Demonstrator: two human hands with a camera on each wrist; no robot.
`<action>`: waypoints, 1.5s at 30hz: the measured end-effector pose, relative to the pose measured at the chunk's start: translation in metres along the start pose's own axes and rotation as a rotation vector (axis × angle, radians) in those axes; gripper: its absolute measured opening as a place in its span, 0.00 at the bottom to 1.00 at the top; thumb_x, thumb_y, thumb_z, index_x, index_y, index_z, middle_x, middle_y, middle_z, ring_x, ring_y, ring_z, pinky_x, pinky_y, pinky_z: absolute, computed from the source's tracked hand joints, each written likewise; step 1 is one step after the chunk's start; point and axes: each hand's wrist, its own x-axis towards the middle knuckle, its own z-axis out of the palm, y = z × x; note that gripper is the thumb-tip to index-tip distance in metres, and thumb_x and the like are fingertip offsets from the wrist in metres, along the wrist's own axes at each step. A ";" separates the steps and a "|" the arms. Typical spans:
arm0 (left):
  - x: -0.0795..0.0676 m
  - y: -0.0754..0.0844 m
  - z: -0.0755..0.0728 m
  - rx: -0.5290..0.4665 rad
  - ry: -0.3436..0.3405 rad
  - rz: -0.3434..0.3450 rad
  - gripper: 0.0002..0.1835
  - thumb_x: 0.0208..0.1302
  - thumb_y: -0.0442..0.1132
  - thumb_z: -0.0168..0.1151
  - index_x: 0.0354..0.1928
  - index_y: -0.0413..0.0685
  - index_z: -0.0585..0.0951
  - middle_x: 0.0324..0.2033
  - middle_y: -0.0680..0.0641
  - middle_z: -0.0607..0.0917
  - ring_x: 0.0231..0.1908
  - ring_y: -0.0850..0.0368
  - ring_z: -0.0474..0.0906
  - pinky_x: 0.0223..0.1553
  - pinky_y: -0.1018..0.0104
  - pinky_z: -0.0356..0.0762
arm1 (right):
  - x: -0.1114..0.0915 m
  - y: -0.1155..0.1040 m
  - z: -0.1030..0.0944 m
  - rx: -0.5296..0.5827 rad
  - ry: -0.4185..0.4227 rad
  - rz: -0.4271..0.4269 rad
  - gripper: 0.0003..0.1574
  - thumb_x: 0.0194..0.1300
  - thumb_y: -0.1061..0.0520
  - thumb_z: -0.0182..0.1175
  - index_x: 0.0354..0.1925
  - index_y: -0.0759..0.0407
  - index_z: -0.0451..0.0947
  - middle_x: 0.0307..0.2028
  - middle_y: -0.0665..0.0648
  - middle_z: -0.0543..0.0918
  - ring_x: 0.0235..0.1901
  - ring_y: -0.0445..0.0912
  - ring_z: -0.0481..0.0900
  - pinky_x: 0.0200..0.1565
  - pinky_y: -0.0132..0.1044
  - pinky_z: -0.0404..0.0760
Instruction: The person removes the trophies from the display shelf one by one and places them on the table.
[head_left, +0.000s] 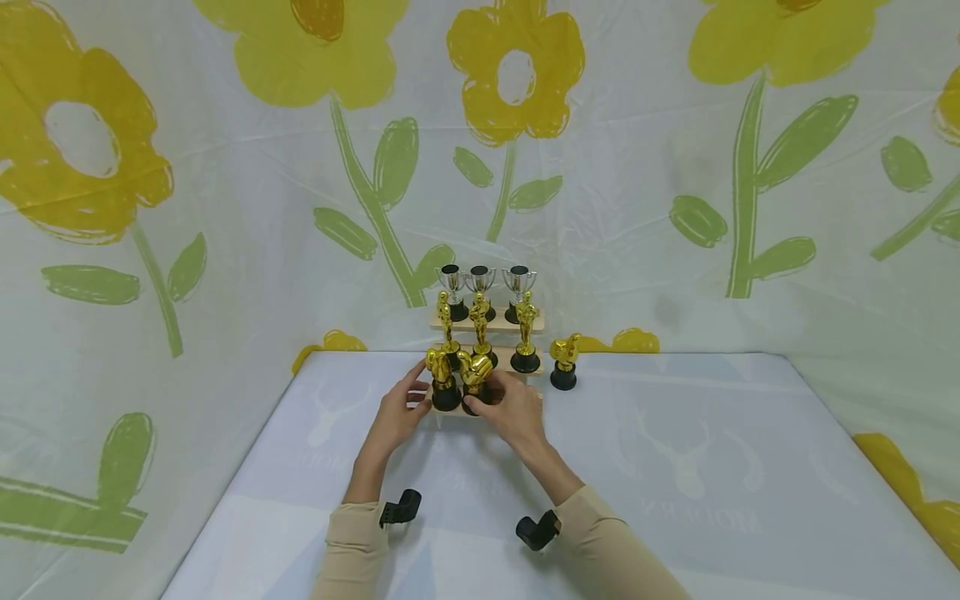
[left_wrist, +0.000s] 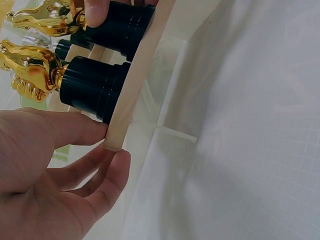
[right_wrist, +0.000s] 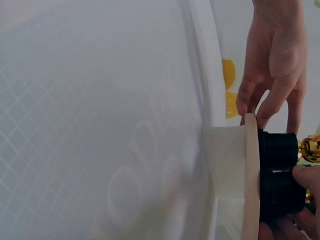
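My right hand grips the black base of a gold trophy, its top shaped like a fist, on the front step of a small wooden tiered stand. Beside it on the same step stands a matching gold trophy, upright. My left hand pinches the left end of that front board, thumb above near the trophy's base and fingers below, as the left wrist view shows. In the right wrist view the held trophy's black base stands against the board, close to the other base.
Several gold statuette trophies stand on the middle step, and silver cup trophies on the top step. Another gold trophy stands on the white table right of the stand. Behind hangs a flower-printed curtain.
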 end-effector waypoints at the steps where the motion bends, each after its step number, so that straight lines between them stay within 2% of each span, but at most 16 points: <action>1: 0.000 0.000 0.000 0.007 -0.001 0.003 0.39 0.64 0.29 0.59 0.75 0.56 0.60 0.54 0.36 0.80 0.53 0.40 0.81 0.54 0.48 0.81 | 0.000 0.000 0.000 0.001 -0.004 0.006 0.22 0.53 0.46 0.74 0.44 0.53 0.84 0.38 0.55 0.89 0.34 0.45 0.87 0.36 0.38 0.85; 10: 0.000 0.001 0.002 0.020 -0.001 0.006 0.39 0.64 0.29 0.59 0.75 0.56 0.60 0.54 0.36 0.80 0.53 0.41 0.81 0.54 0.48 0.81 | 0.003 0.001 -0.004 0.060 -0.045 0.076 0.24 0.53 0.46 0.74 0.46 0.54 0.84 0.40 0.55 0.89 0.37 0.48 0.87 0.39 0.42 0.86; 14: 0.000 0.001 0.001 0.030 -0.005 0.002 0.39 0.64 0.29 0.59 0.75 0.56 0.59 0.55 0.36 0.80 0.54 0.40 0.80 0.55 0.48 0.81 | 0.005 0.000 -0.005 0.082 -0.080 0.079 0.24 0.53 0.47 0.73 0.47 0.54 0.83 0.42 0.56 0.89 0.39 0.48 0.87 0.42 0.43 0.86; 20: 0.000 -0.001 0.000 0.023 -0.005 -0.004 0.39 0.64 0.29 0.59 0.75 0.57 0.59 0.55 0.36 0.80 0.54 0.40 0.80 0.55 0.48 0.80 | 0.009 -0.001 -0.007 0.041 -0.123 0.067 0.23 0.53 0.46 0.74 0.45 0.55 0.83 0.42 0.56 0.89 0.39 0.48 0.87 0.42 0.43 0.85; 30: 0.002 -0.002 0.001 0.021 0.000 -0.001 0.39 0.64 0.29 0.60 0.75 0.57 0.59 0.55 0.37 0.80 0.54 0.41 0.80 0.55 0.47 0.80 | 0.010 0.004 -0.007 0.086 -0.132 0.071 0.22 0.52 0.47 0.75 0.44 0.53 0.84 0.42 0.55 0.89 0.41 0.48 0.88 0.46 0.46 0.85; 40: 0.000 0.001 0.000 0.014 -0.005 0.002 0.39 0.64 0.29 0.59 0.75 0.55 0.59 0.55 0.36 0.80 0.54 0.40 0.80 0.55 0.47 0.80 | 0.008 0.006 -0.011 0.194 -0.162 0.077 0.24 0.53 0.49 0.74 0.48 0.54 0.84 0.43 0.56 0.88 0.41 0.48 0.87 0.43 0.40 0.86; 45: 0.000 0.000 0.000 0.022 -0.003 0.000 0.39 0.64 0.29 0.59 0.75 0.56 0.59 0.55 0.36 0.80 0.54 0.40 0.80 0.55 0.47 0.80 | 0.004 0.006 -0.015 0.183 -0.156 0.088 0.25 0.53 0.48 0.74 0.49 0.54 0.83 0.44 0.55 0.88 0.41 0.47 0.87 0.42 0.37 0.86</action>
